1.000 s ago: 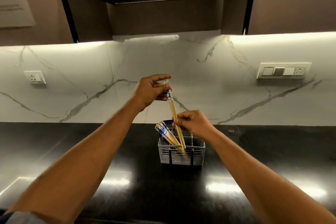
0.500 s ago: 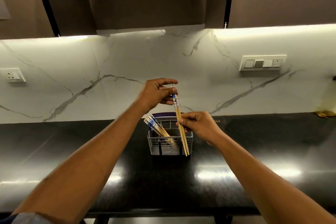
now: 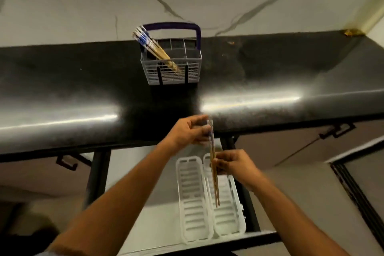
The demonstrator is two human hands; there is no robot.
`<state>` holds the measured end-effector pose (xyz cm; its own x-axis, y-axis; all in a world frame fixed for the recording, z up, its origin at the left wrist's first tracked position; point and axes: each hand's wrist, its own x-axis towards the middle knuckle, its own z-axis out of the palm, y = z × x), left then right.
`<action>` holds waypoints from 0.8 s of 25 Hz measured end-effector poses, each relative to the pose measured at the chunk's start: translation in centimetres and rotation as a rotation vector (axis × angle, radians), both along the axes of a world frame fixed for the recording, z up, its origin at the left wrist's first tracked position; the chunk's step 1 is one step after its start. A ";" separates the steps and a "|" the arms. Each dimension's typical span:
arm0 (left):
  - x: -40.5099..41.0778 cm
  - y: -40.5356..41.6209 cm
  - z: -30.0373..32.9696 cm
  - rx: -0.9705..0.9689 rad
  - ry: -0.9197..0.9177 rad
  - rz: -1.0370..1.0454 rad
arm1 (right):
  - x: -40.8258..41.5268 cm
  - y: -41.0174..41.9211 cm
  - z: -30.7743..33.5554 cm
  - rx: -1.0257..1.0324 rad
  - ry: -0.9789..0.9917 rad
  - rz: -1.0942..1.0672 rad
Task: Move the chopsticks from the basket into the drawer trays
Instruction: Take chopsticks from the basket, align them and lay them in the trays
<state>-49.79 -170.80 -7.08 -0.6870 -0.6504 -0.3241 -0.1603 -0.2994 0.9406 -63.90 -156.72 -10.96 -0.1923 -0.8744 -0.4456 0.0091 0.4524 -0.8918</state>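
Both hands pinch a slim wooden chopstick pair, left hand topmost, right hand mid-shaft, above slotted white plastic trays; grey mesh basket sits on glossy black surface.

Motion-blurred chopstick tops behind left fingers

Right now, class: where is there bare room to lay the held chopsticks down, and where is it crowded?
Both white trays in the open drawer lie bare: the left tray wholly, the right tray below the held chopsticks. The black counter is bare left and right of the basket. Crowded: the basket's left compartment, packed with chopsticks, and the spot where the left hand and right hand grip.
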 end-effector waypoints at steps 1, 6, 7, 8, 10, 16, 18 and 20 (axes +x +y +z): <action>0.3 1.1 -2.0 0.012 -0.043 0.002 | 0.2 1.2 -1.8 0.049 -0.023 -0.041; 3.6 3.8 -8.2 0.181 -0.147 0.122 | 1.2 3.3 -8.8 0.284 0.056 -0.202; 4.3 3.8 -8.8 0.205 -0.155 0.147 | 1.4 3.1 -9.9 0.336 0.111 -0.200; 5.1 3.9 -9.2 0.222 -0.161 0.171 | 1.6 2.9 -10.9 0.392 0.177 -0.184; 6.2 3.8 -9.6 0.246 -0.161 0.213 | 2.1 2.3 -12.3 0.494 0.308 -0.133; 9.1 3.0 -10.1 0.308 -0.114 0.317 | 3.4 0.2 -13.7 0.664 0.546 0.012; 9.7 3.0 -10.2 0.308 -0.116 0.322 | 3.5 0.1 -13.9 0.684 0.582 0.052; 10.0 3.1 -10.3 0.315 -0.116 0.334 | 3.5 0.5 -14.3 0.698 0.615 0.072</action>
